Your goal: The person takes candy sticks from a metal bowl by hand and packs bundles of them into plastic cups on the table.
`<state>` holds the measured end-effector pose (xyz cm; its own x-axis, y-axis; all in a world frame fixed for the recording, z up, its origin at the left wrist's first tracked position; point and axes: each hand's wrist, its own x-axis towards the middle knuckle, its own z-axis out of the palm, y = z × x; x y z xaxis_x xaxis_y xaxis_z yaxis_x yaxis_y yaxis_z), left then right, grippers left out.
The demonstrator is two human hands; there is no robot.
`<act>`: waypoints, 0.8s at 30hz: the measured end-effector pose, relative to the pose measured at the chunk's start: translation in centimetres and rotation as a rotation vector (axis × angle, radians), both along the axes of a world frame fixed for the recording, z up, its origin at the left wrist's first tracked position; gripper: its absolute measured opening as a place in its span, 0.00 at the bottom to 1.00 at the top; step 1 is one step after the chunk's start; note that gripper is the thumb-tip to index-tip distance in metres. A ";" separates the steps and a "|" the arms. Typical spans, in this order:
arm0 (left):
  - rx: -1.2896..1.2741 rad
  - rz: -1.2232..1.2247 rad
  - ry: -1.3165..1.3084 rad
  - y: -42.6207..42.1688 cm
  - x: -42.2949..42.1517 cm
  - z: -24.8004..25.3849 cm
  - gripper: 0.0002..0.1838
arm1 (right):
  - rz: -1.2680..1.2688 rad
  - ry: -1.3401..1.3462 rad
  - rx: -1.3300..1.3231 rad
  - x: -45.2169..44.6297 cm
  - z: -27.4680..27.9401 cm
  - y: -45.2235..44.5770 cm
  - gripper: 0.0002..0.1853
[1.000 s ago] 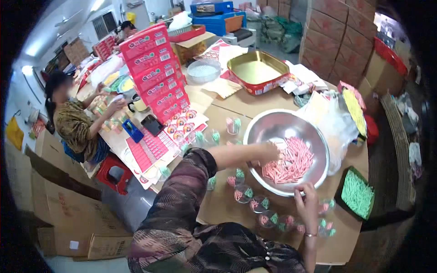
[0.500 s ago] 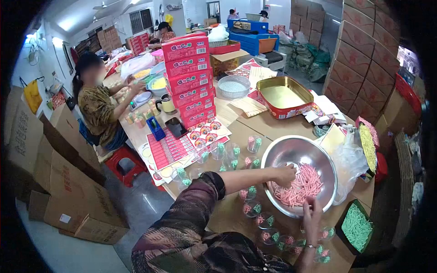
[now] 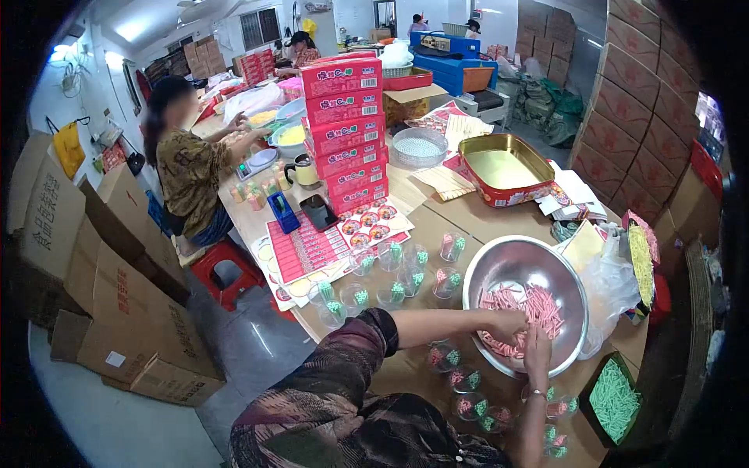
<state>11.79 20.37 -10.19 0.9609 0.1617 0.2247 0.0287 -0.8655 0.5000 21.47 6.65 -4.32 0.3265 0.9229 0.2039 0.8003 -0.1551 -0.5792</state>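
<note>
A wide steel bowl (image 3: pixel 573 288) holds a heap of thin pink sticks (image 3: pixel 544 306). My left hand (image 3: pixel 507 324) is closed over the sticks inside the bowl, its fingers curled under. Close beside it, my right hand (image 3: pixel 537 349) points into the bowl with its fingers pressed together. Whatever either hand grips is hidden. Clear cups (image 3: pixel 465 379) with pink and green sticks stand by the bowl's near side, some behind my right forearm. More cups (image 3: pixel 392 294) stand to the left, several with green sticks.
A black tray of green sticks (image 3: pixel 614 400) lies at the right. Behind the bowl are a red-and-gold tin (image 3: pixel 505 168) and a plastic bag (image 3: pixel 610 288). Stacked pink boxes (image 3: pixel 343 129) rise beside a phone (image 3: pixel 318 211). A co-worker (image 3: pixel 187 156) sits at the table's left side.
My left hand has moved lower in the bowl and closer to my right hand, which has reached further in. The whole view has shifted slightly.
</note>
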 end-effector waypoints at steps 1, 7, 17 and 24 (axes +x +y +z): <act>0.008 -0.022 -0.040 0.1 0.0 -0.5 0.14 | 0.000 0.073 -0.019 0.3 -0.2 0.1 0.12; 0.012 -0.045 0.017 -0.6 -0.8 0.0 0.13 | 0.034 0.451 -0.011 2.5 -2.7 0.5 0.10; 0.272 0.318 0.138 0.4 -1.4 0.7 0.22 | -0.093 0.386 0.208 2.9 -3.4 -0.2 0.05; 0.343 0.253 0.837 -0.7 -3.8 7.4 0.16 | -0.102 0.125 0.314 2.1 -2.2 -0.4 0.07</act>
<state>7.98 19.66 -2.74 0.7767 0.4409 -0.4498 0.4711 -0.8807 -0.0497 23.60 6.24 -6.52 0.4540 0.7830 0.4253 0.7097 -0.0292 -0.7038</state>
